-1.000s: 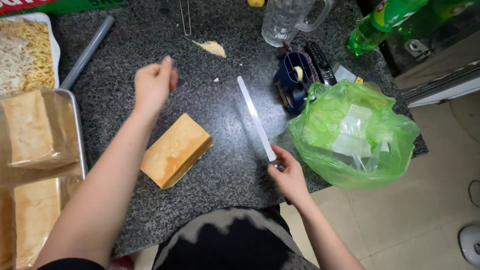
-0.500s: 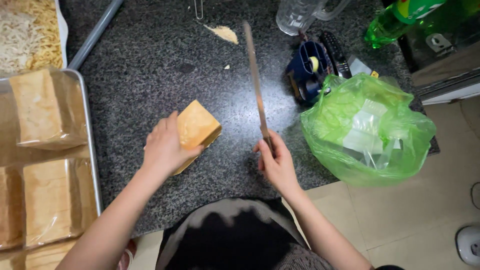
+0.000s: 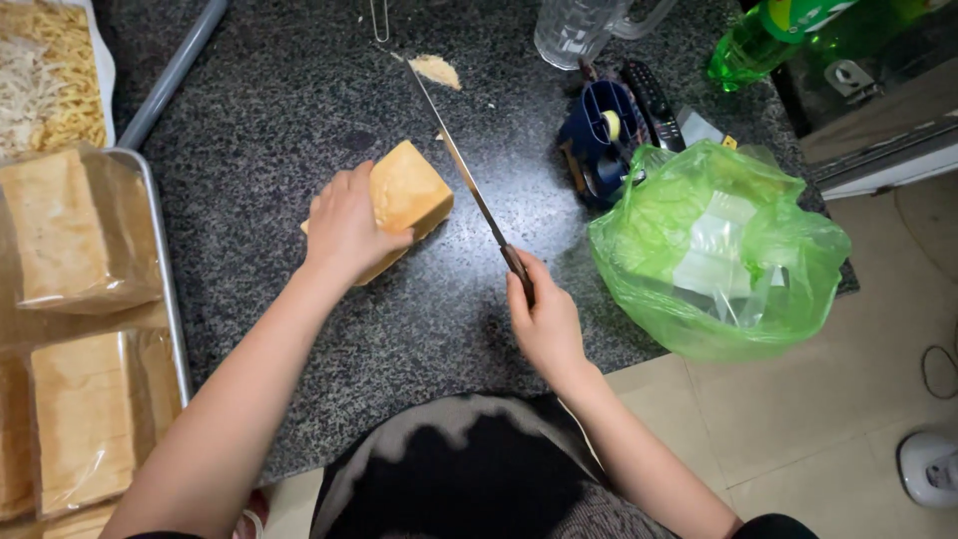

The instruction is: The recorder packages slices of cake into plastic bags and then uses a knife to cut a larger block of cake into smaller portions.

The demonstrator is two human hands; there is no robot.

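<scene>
Head: right hand grips knife

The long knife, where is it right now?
In the head view the long knife sits mid-counter, its handle in the right hand, blade pointing away just right of the bread block held by the left hand.

- At your far left, on the metal tray, lie clear plastic bags of sliced bread: one bagged loaf at the top, another below it, more cut off by the frame edge.
- To the right of your right hand, a translucent green plastic bag sits crumpled at the counter's edge, with folded clear bags showing inside.
- At the top right, a green plastic bottle lies tilted; its label is too blurred to make out.
</scene>
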